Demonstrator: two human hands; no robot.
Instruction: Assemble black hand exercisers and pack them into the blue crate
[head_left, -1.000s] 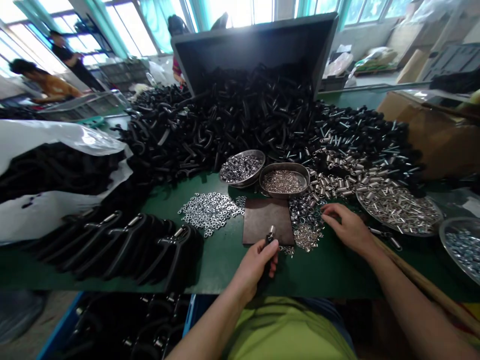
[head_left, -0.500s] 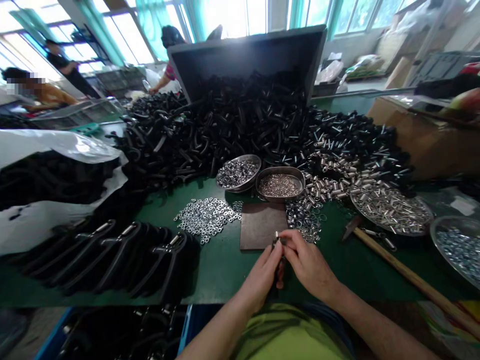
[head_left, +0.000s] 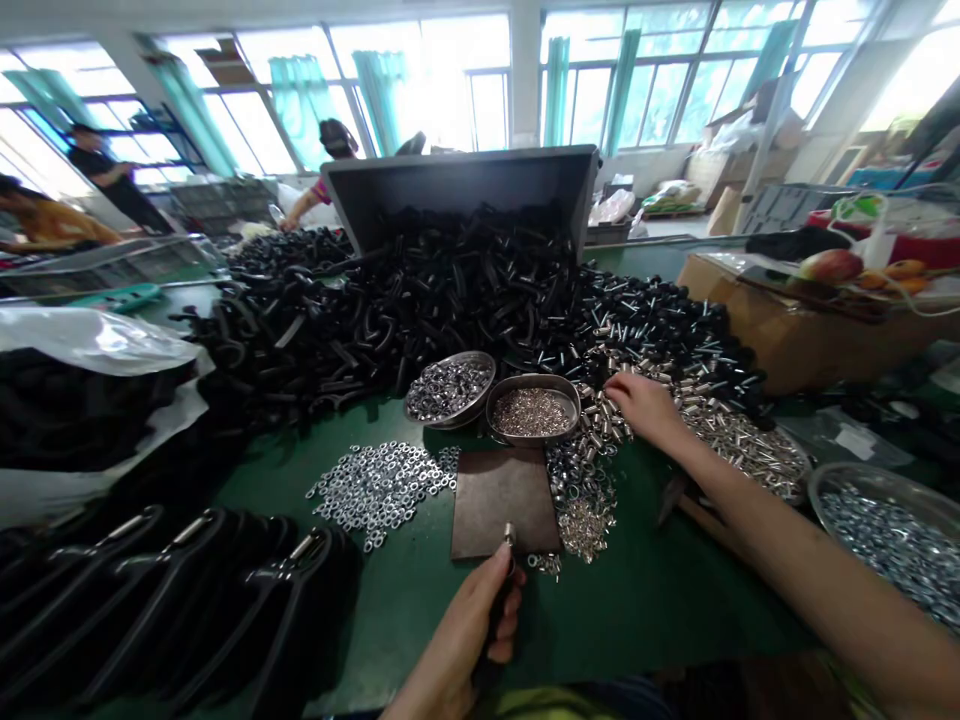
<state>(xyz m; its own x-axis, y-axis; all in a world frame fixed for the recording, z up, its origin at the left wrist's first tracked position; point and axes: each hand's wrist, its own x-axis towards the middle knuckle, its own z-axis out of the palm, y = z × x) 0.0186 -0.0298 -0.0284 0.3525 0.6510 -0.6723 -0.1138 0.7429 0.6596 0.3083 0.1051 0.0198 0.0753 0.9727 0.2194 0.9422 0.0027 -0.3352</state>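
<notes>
Handle (head_left: 501, 598), prob. metal-tipped, in L hand (head_left: 459, 652)

green table (head_left: 420, 600), black handles (head_left: 420, 290), brown plate (head_left: 499, 500)

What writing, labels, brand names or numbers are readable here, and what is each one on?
No text here can be read.
Cardboard box: plain side, no print visible.
White slip at the right: too blurred to tell whether it bears writing.
Black part with a metal tip, held in the left hand: no mark visible.
</notes>
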